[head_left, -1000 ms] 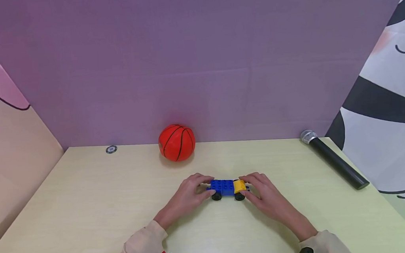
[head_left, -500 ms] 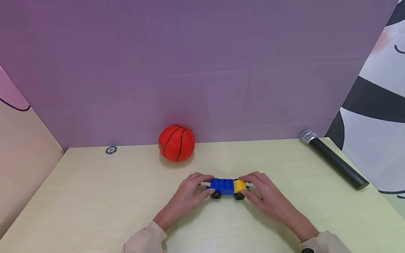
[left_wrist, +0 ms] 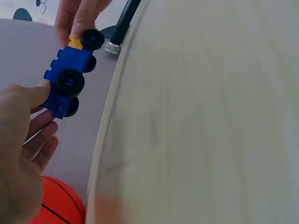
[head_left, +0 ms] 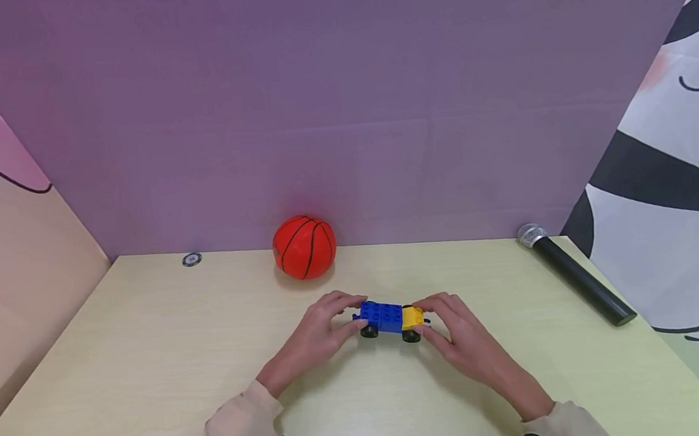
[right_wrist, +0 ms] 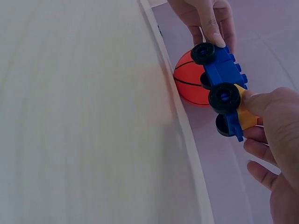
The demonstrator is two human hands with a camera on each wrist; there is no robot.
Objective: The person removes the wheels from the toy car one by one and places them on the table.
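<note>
A blue and yellow toy car (head_left: 388, 317) with black wheels is held between both hands, clear above the tabletop in the wrist views. My left hand (head_left: 314, 337) pinches its blue studded end between thumb and fingers. At the yellow end, the thumb and fingers of my right hand (head_left: 465, 335) grip the piece from its two sides. The left wrist view shows the car's wheels (left_wrist: 70, 83) and the blue hitch at its end. From the right wrist, the yellow part (right_wrist: 246, 112) shows under the thumb.
Behind the hands, a red basketball (head_left: 304, 247) sits near the table's back edge. A black microphone (head_left: 579, 282) with a silver head lies along the right edge. One small round chip (head_left: 192, 259) lies at the back left. A purple panel (head_left: 341, 109) rises behind the pale table (head_left: 150, 343).
The car's blue end has risen and shifted slightly left, tilting the car. My left hand has moved up with it; the right hand has barely moved.
</note>
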